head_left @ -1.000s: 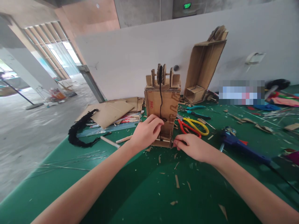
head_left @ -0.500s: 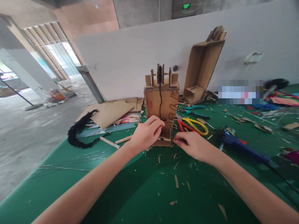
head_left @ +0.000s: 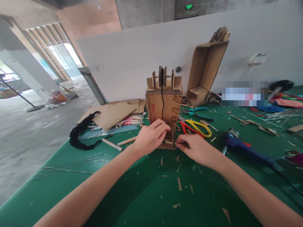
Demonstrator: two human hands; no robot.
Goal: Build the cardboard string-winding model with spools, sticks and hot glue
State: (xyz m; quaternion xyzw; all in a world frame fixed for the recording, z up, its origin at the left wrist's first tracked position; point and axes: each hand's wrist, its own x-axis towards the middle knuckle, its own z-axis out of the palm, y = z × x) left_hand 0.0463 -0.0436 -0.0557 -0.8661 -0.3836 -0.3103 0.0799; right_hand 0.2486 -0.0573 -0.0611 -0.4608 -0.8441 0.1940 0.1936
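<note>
The cardboard box (head_left: 163,105) stood upright on the green surface (head_left: 142,195), a black cord (head_left: 163,102) hanging down its front from the wheel (head_left: 162,77) on top. The left hand (head_left: 151,135) was at the box's lower front, its fingers bent together; whether they gripped the cord could not be told. The right hand's (head_left: 193,146) fingers were pinched together at the lower right corner, beside the scissors (head_left: 199,127); what they gripped was unclear.

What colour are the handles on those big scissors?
The scissors' handles are red and yellow, clearest in the head view.
</note>
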